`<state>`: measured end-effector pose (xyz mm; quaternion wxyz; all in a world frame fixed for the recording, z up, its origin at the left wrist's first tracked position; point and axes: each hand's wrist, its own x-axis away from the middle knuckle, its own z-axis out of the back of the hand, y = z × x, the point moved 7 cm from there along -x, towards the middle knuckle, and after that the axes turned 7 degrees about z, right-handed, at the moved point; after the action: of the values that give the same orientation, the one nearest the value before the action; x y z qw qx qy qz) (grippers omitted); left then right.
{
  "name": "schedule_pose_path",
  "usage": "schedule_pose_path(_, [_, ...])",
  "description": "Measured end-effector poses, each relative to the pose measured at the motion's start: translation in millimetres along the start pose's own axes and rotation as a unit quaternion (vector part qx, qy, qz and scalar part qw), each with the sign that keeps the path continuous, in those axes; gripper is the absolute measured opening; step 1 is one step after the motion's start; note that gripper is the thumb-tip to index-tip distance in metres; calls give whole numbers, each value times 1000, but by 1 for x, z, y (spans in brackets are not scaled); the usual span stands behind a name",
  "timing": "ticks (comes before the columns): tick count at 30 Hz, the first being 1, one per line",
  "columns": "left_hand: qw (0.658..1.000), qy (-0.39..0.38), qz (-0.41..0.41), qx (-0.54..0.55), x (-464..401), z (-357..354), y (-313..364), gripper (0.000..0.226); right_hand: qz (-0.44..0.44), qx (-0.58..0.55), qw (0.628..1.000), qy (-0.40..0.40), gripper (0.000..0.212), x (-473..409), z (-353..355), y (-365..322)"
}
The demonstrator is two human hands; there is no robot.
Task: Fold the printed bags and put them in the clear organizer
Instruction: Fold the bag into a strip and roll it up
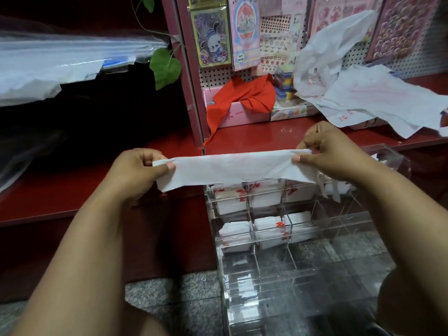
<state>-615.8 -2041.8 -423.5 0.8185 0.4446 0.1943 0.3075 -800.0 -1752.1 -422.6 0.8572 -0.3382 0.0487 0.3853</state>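
White plastic, folded into a long flat band, is stretching level between the two hands: this is the printed bag (232,169) being worked on, and it is hanging in the air just above the back edge of the clear organizer (303,253). The left hand (135,170) is pinching the band's left end, thumb on top and fingers curled underneath. The right hand (332,154) is pinching the right end in the same way, thumb pressing the near side and fingers wrapping the far side. From that right end the bag's thin handle strips are dangling down over the organizer.

The organizer is standing on the grey speckled floor (174,297), in front of the red shelf (254,137). Its upper compartments are holding folded bags (269,229), white with red print, sitting side by side in two rows; the lower compartments nearest the camera are showing only clear dividers.

On the red shelf to the right, a loose heap of unfolded bags (363,98) is lying crumpled against the pegboard (218,76). A red cloth (244,98) is draping over a pink box near the shelf's left post. Sticker packs (213,37) are hanging on the pegboard above. A green leaf (164,66) is dangling at the left of the post.
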Motion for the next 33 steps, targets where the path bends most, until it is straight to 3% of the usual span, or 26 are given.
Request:
schedule_pose_path(4, [994, 0, -10, 105, -3, 5, 2, 9, -46, -129, 986, -94, 11, 10, -5, 6])
schedule_pose_path(9, [978, 2, -42, 204, 5, -4, 17, 7, -70, -241, 930, -270, 18, 27, -42, 6])
schedule_pose_path(12, [974, -28, -62, 217, 8, -15, 28, 7, -81, -329, 888, -310, 19, 37, -71, -17])
schedule_pose_path(14, [971, -32, -65, 227, 6, -23, 33, 7, -56, -312, 905, -285, 12, 37, -87, -28])
schedule_pose_path(16, [951, -8, -34, 308, 4, -31, 31, 7, -51, -292, 925, -239, 8, 33, -99, -31])
schedule_pose_path(18, [873, -42, 51, 483, 6, -53, 25, 9, -70, -315, 926, -195, 14, 31, -105, -31])
schedule_pose_path(19, [829, -80, 90, 546, 10, -68, 25, 15, -84, -330, 924, -174, 16, 31, -107, -30])
schedule_pose_path(20, [805, -113, 118, 570, 15, -82, 24, 21, -98, -347, 920, -155, 16, 32, -110, -28])
schedule_pose_path(22, [838, -132, 130, 514, 21, -100, 19, 23, -116, -361, 916, -129, 12, 34, -114, -30])
schedule_pose_path(24, [896, -98, 105, 419, 22, -103, 18, 15, -123, -373, 910, -132, 13, 38, -118, -36])
schedule_pose_path(26, [925, -76, 69, 367, 20, -100, 22, 15, -119, -406, 896, -136, 11, 39, -120, -45])
schedule_pose_path(29, [928, -87, 46, 358, 21, -99, 30, 17, -116, -426, 893, -85, 4, 36, -111, -46])
schedule_pose_path(33, [889, -154, 98, 419, 27, -113, 30, 14, -114, -452, 885, 12, 11, 31, -96, -41])
